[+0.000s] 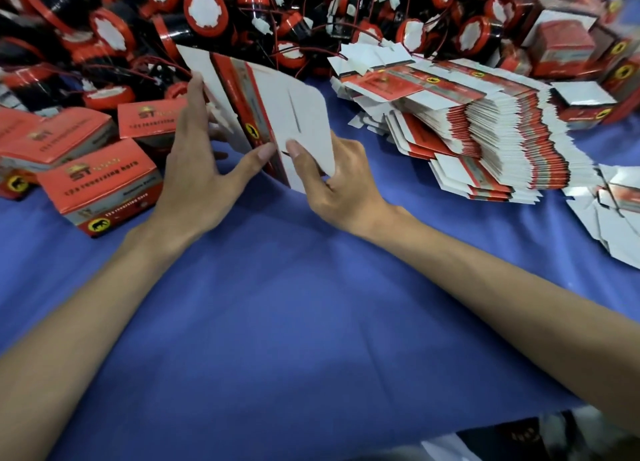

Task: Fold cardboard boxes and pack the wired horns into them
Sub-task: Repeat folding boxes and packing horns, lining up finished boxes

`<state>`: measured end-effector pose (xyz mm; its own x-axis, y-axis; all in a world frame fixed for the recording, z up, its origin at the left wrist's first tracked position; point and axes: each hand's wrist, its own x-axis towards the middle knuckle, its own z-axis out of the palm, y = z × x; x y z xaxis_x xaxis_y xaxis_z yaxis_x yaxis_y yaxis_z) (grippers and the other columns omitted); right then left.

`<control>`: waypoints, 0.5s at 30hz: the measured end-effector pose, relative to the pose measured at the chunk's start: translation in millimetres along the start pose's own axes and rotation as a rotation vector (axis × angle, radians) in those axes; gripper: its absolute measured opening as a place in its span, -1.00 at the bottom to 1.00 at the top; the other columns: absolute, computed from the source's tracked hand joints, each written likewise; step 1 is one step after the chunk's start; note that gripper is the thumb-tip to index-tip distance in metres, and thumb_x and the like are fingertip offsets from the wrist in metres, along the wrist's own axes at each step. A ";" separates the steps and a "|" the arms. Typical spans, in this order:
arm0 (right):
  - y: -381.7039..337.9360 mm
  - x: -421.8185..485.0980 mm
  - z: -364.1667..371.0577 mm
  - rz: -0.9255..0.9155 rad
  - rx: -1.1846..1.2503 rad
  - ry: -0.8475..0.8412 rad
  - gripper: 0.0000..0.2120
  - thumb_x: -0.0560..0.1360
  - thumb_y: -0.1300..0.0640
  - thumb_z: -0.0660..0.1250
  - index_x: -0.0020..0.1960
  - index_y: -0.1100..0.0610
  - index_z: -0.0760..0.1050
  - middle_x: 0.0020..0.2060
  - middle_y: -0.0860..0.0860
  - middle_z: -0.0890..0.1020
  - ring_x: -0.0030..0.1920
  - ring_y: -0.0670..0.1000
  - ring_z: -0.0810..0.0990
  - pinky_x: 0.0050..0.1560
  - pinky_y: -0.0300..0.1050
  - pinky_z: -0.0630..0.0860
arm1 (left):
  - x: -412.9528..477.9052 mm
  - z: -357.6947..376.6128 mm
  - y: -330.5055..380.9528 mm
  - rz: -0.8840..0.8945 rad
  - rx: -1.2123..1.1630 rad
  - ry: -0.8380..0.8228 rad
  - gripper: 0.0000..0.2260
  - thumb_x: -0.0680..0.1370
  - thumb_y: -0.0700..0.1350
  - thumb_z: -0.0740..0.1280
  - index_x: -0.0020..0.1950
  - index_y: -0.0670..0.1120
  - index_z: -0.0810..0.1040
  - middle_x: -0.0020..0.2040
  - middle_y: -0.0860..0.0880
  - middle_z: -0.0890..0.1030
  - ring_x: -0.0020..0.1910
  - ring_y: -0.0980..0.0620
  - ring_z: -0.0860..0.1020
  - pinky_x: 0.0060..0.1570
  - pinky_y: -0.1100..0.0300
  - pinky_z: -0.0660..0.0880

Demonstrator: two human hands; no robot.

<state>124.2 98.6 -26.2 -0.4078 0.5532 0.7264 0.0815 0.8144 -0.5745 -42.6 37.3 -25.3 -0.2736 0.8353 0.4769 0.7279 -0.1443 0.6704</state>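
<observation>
A flat, unfolded red, black and white cardboard box blank point(266, 114) stands tilted on edge above the blue cloth. My left hand point(201, 170) holds its left side, fingers behind the panel and thumb on the front. My right hand point(332, 180) pinches the white rounded flap at the lower right, thumb on top. A heap of black and red wired horns point(207, 7) with white round faces fills the back of the table.
Several folded red boxes point(100, 187) stand at the left. A thick stack of flat box blanks point(485, 121) lies to the right, with loose blanks point(616, 218) at the far right edge and more folded boxes point(568, 45) behind. Blue cloth point(294, 305) covers the table.
</observation>
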 end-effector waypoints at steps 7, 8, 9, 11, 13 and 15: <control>-9.1 3.8 -5.7 0.129 0.118 -0.068 -0.65 0.62 0.19 0.04 -0.30 0.15 0.41 -0.56 -0.24 0.37 -0.53 -0.24 0.32 -0.45 -0.47 0.19 | 0.4 -3.5 5.3 -0.045 -0.222 0.033 -0.30 0.46 0.22 0.36 0.45 -0.07 0.17 0.29 -0.07 0.46 0.20 -0.01 0.52 0.15 0.03 0.52; -9.8 4.2 -7.1 0.149 0.150 -0.079 -0.61 0.63 0.22 0.04 -0.32 -0.06 0.36 -0.58 -0.24 0.36 -0.55 -0.23 0.30 -0.46 -0.47 0.18 | -0.4 -3.7 6.3 -0.056 -0.274 0.048 -0.37 0.46 0.21 0.36 0.39 -0.03 0.20 0.22 -0.06 0.48 0.16 0.01 0.54 0.11 0.04 0.54; -11.9 5.0 -8.5 0.173 0.189 -0.095 -0.54 0.63 0.23 0.04 -0.34 -0.18 0.31 -0.59 -0.24 0.34 -0.55 -0.22 0.27 -0.46 -0.46 0.18 | -1.2 -4.4 6.9 -0.056 -0.322 0.061 -0.46 0.46 0.19 0.35 0.30 0.03 0.20 0.13 -0.05 0.49 0.10 0.01 0.55 0.09 0.00 0.55; -13.3 5.6 -10.3 0.219 0.250 -0.119 -0.48 0.63 0.25 0.03 -0.38 -0.23 0.25 -0.59 -0.24 0.31 -0.54 -0.24 0.25 -0.43 -0.47 0.18 | -2.5 -6.3 8.1 -0.033 -0.380 0.077 -0.60 0.48 0.15 0.32 0.15 0.07 0.18 -0.01 0.02 0.45 0.00 0.03 0.54 0.09 -0.15 0.54; -12.7 4.7 -10.7 0.252 0.257 -0.145 -0.53 0.63 0.27 0.03 -0.33 -0.20 0.13 -0.58 -0.24 0.28 -0.53 -0.25 0.22 -0.41 -0.46 0.19 | -3.5 -8.4 8.4 -0.028 -0.436 0.082 -0.65 0.50 0.12 0.30 0.09 0.06 0.18 -0.05 0.04 0.43 -0.03 -0.03 0.51 0.08 -0.28 0.50; -14.7 6.4 -13.3 0.265 0.267 -0.204 -0.61 0.65 0.11 0.02 -0.35 -0.10 0.18 -0.56 -0.20 0.29 -0.50 -0.21 0.19 -0.41 -0.41 0.18 | -2.5 -9.5 10.1 -0.040 -0.463 0.091 -0.68 0.49 0.13 0.29 0.06 0.07 0.19 -0.07 -0.04 0.44 -0.05 -0.17 0.49 0.06 -0.34 0.48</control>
<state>132.5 92.5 -8.2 -0.5785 0.6693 0.4662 -0.0194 0.5601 -0.8282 -40.6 28.7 -14.4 -0.3643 0.7982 0.4798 0.3648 -0.3517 0.8621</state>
